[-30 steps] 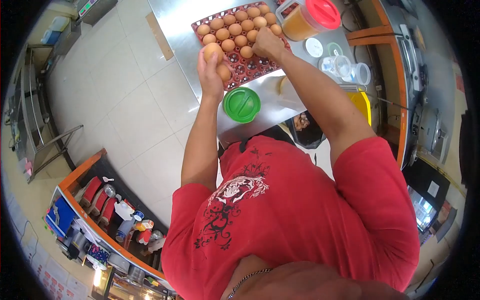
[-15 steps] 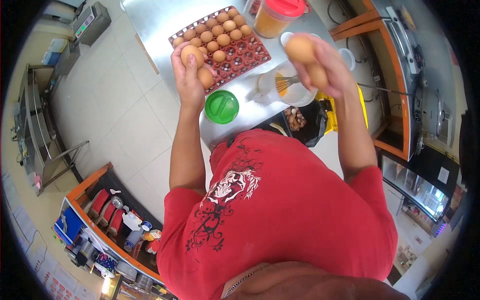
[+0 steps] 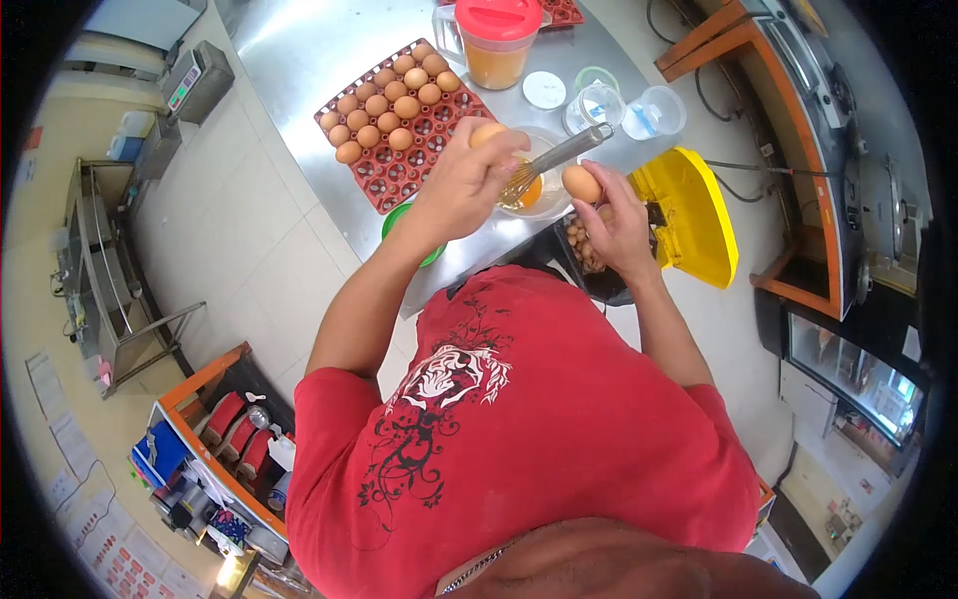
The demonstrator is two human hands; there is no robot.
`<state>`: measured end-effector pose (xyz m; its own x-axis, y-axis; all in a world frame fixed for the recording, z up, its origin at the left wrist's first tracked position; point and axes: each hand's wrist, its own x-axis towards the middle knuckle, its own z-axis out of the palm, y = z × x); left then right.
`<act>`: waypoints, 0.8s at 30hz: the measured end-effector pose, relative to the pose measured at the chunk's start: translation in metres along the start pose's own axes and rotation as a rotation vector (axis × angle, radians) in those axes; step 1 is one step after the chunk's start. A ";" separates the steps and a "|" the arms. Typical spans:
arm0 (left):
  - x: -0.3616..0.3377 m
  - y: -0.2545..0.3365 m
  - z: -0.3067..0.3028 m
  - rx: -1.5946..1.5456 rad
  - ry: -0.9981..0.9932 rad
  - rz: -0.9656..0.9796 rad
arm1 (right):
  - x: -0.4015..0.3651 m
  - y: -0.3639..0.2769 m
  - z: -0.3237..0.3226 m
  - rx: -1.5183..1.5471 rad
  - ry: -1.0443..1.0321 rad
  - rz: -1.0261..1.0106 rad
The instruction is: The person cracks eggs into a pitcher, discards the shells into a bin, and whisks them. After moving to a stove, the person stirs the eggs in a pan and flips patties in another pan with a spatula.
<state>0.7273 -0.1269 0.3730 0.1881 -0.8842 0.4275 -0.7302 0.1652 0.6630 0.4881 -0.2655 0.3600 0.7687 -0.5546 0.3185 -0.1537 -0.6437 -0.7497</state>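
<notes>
My left hand (image 3: 462, 187) is closed around a brown egg (image 3: 485, 134) at the left side of a clear tub (image 3: 549, 205). Its palm is turned away, so anything else in it is hidden. To the right of the tub, my right hand (image 3: 621, 232) grips another brown egg (image 3: 581, 184) at its fingertips; part of a second egg seems to show behind the fingers. A wire whisk (image 3: 566, 152) leans in the tub, its handle up to the right, with orange yolk (image 3: 531, 192) beside the wires.
A red egg tray (image 3: 379, 190), partly filled with brown eggs, lies on the steel table (image 3: 289, 60). Behind are a red-lidded pitcher (image 3: 496, 55), a white lid (image 3: 544, 90) and clear containers (image 3: 655, 112). A green lid (image 3: 397, 222) and a yellow-lidded bin (image 3: 704, 220) holding eggshells are nearer.
My left hand has moved right from the tray to the tub with its egg. My right hand has come down beside the tub, still holding eggs. The view has shifted.
</notes>
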 end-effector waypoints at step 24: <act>0.015 0.024 0.010 0.370 -0.259 -0.118 | 0.040 -0.021 0.003 0.089 -0.342 0.253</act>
<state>0.7061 -0.1409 0.3887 0.1478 -0.9754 0.1636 -0.9080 -0.0682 0.4135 0.5243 -0.2724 0.3865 0.8776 -0.4724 -0.0811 -0.3211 -0.4537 -0.8313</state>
